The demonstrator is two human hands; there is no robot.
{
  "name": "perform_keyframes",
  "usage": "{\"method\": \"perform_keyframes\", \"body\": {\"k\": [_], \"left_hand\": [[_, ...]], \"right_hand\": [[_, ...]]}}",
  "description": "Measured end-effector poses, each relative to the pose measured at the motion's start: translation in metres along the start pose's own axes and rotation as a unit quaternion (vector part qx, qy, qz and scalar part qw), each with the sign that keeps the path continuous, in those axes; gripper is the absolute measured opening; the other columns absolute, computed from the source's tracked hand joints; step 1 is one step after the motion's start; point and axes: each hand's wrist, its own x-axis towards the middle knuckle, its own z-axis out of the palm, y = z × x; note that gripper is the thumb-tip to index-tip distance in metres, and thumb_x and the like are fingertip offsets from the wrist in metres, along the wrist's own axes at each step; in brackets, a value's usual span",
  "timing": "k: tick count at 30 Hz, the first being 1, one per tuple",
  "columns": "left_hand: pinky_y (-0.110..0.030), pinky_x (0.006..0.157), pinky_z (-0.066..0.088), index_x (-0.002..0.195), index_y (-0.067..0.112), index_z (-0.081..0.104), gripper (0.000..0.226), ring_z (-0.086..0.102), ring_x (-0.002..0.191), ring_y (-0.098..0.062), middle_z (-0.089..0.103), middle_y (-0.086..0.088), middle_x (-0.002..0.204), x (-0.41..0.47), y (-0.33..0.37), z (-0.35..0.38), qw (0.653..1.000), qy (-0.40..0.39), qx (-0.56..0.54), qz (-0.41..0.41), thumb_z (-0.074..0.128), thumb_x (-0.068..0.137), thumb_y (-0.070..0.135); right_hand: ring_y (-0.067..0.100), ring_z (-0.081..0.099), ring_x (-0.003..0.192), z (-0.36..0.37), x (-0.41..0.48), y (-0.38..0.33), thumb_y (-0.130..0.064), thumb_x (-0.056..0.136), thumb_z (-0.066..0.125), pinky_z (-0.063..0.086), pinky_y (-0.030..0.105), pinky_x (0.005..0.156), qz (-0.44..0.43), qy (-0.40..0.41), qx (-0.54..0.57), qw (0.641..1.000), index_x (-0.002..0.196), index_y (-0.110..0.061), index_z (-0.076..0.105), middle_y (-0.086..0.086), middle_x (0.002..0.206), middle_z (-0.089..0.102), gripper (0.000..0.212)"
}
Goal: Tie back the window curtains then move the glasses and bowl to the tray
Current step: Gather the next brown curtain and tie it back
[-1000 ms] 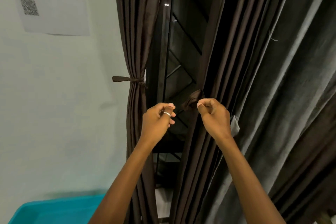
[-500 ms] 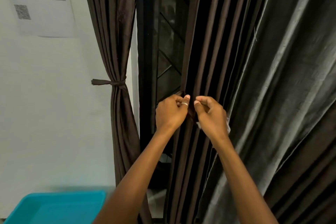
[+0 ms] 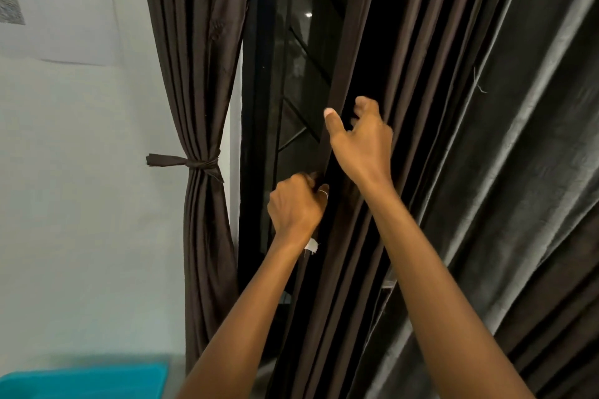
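The left brown curtain (image 3: 197,58) hangs gathered, cinched by a knotted brown tie-back (image 3: 194,162). The right brown curtain (image 3: 405,81) hangs loose in long folds. My left hand (image 3: 296,204) is closed on that curtain's inner edge at waist height; whether a tie strip is also in the fist is hidden. My right hand (image 3: 359,136) is higher up, fingers spread and curled around the same edge without a closed grip. A small white tag (image 3: 311,246) shows by my left wrist. No glasses or bowl are in view.
The dark window with a diagonal grille (image 3: 301,81) shows between the curtains. A turquoise tray (image 3: 84,381) sits at the bottom left. A printed sheet (image 3: 55,3) hangs on the white wall. Grey drapery (image 3: 525,155) fills the right side.
My right hand has left the pinch beside my left hand and moved up the curtain edge, opening its fingers. My left hand stays closed low on the edge. The view shifted slightly.
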Motion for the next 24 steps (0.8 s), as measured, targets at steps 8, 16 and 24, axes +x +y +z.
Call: {"method": "perform_keyframes", "body": {"k": [8,16,24], "left_hand": [[-0.032,0.076,0.059,0.1,0.038,0.065,0.018,0.068,0.085,-0.001,0.067,0.024,0.086,-0.011,-0.039,-0.005,0.987,-0.064,-0.147,0.014,0.062,0.083,0.04],[-0.027,0.098,0.054,0.12,0.049,0.067,0.045,0.064,0.108,0.008,0.072,0.024,0.115,-0.028,-0.033,-0.015,0.957,-0.105,-0.271,-0.002,0.045,0.081,0.052],[-0.036,0.074,0.06,0.088,0.036,0.068,0.051,0.069,0.075,-0.003,0.07,0.016,0.074,-0.023,-0.005,-0.01,0.996,-0.007,-0.092,0.006,0.048,0.081,0.082]], "right_hand": [[0.026,0.068,0.078,0.041,-0.045,0.061,-0.039,0.102,0.054,0.051,0.036,0.065,0.046,-0.056,-0.067,0.995,0.081,-0.01,0.065,0.005,0.075,0.069,0.037],[0.002,0.069,0.105,0.043,-0.109,0.073,-0.06,0.103,0.031,0.057,0.022,0.089,0.076,-0.133,0.21,0.966,0.116,-0.035,0.067,-0.01,0.111,0.073,0.046],[0.003,0.069,0.106,0.027,-0.118,0.088,-0.039,0.101,0.048,0.058,0.022,0.085,0.042,-0.225,0.178,0.957,0.142,-0.035,0.05,-0.008,0.117,0.072,0.041]]}}
